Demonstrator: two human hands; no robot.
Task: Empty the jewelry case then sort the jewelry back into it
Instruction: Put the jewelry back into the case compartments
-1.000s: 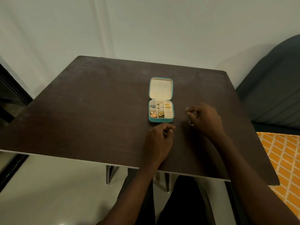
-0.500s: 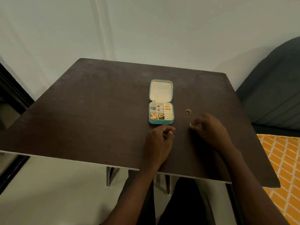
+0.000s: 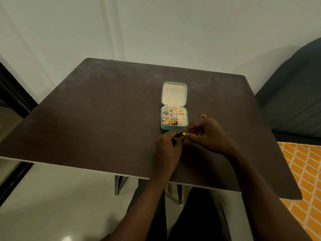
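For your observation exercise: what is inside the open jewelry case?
The jewelry case shows compartments with small silver and gold pieces, plus empty cream ring rolls. Anything beneath those pieces is hidden.

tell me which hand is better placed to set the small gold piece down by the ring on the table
Right, probably. The right hand sits nearer the gold ring, on the table right of the jewelry case. The left hand would have to cross it. Both pinch the small gold piece.

Pinched between the left hand and right hand, a small gold piece is mostly covered by fingertips, possibly a ring. The jewelry in the case just beyond the hands is too small to identify.
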